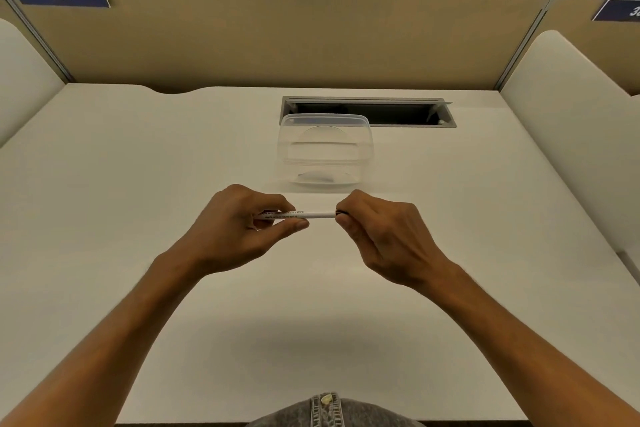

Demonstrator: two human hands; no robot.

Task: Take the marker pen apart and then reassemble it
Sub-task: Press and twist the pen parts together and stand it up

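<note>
My left hand (242,222) clamped on the white marker pen (311,215) at frame centre, my right hand (384,236) pinching its dark right end, clear plastic container (325,149) just above.

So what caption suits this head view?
Both hands, left and right, grip a white marker pen above the desk.

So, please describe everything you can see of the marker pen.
The marker pen has a slim white barrel, plastic by its look, with small dark print along it; "DRY WIPE" is readable. It lies horizontal above the desk, touching nothing else. The left hand pinches the printed end, and the right hand grips the other end, where a dark part shows. Both tips are hidden.
</note>
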